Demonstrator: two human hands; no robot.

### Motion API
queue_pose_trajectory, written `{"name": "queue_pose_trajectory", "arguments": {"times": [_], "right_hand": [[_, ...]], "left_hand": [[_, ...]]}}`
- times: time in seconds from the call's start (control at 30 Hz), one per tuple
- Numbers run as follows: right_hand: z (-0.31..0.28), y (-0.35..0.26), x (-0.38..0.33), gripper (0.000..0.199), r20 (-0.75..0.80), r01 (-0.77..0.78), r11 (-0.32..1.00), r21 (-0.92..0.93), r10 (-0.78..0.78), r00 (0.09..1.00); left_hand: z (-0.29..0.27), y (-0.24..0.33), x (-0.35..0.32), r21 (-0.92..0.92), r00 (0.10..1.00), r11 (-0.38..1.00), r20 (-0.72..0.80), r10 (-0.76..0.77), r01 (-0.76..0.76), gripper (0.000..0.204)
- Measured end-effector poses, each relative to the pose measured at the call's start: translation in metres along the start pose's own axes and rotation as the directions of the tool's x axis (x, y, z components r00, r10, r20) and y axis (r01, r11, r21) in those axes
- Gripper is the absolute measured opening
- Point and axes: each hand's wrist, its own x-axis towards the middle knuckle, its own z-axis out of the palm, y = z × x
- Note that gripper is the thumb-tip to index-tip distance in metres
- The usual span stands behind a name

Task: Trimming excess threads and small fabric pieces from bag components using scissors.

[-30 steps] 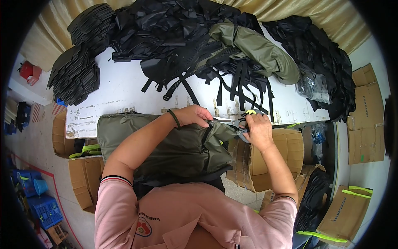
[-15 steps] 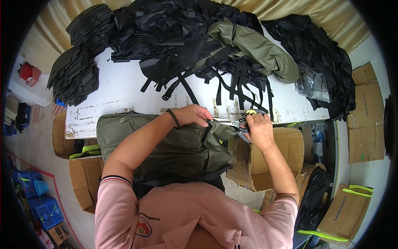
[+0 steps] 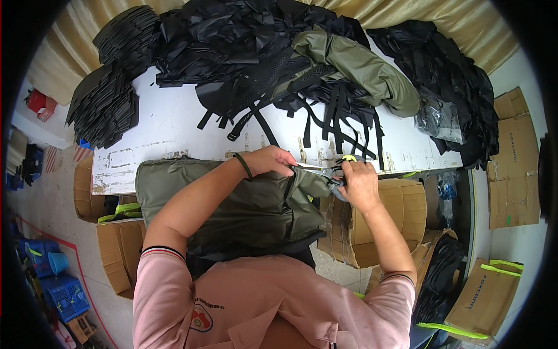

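Head view: left hand (image 3: 268, 161) fingers pinch olive bag (image 3: 244, 203), right hand (image 3: 358, 183) grips scissors (image 3: 328, 171)

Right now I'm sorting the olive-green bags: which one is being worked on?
The near olive-green bag at the table edge, under both hands. The other olive-green bag lies untouched among black straps.

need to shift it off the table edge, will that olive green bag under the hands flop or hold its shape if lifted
Probably floppy: the olive green bag creases and droops over the white table edge. Likely light, looking flat and unfilled. The left hand pins it, suggesting the fabric shifts easily.
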Motion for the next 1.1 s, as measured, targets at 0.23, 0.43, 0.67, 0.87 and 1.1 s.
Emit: {"name": "queue_pose_trajectory", "arguments": {"times": [0.23,0.43,0.67,0.87,1.1], "right_hand": [[-0.001,-0.007,-0.001,0.036,-0.054,-0.007,1.000,0.001,0.007,0.998],[-0.007,-0.002,0.001,0.025,-0.132,0.046,0.994,-0.104,-0.060,0.989],[-0.012,-0.001,0.002,0.023,-0.056,0.043,0.998,-0.042,-0.046,0.997],[-0.009,0.001,0.001,0.023,-0.094,0.051,0.999,-0.010,-0.052,0.994],[-0.009,-0.002,0.002,0.024,-0.103,0.048,0.999,-0.017,-0.050,0.993]], "left_hand": [[0.002,0.004,-0.002,0.028,0.998,0.999,-0.067,-0.020,0.022,0.020],[0.003,0.002,-0.002,0.039,0.995,0.999,-0.099,-0.026,0.030,0.024],[0.005,0.001,-0.002,0.062,0.992,0.998,-0.126,0.005,0.002,0.028],[0.005,0.001,-0.001,0.089,0.991,0.996,-0.137,0.012,0.001,0.029],[0.005,0.000,0.000,0.072,0.991,0.997,-0.131,0.002,0.007,0.026]]}}
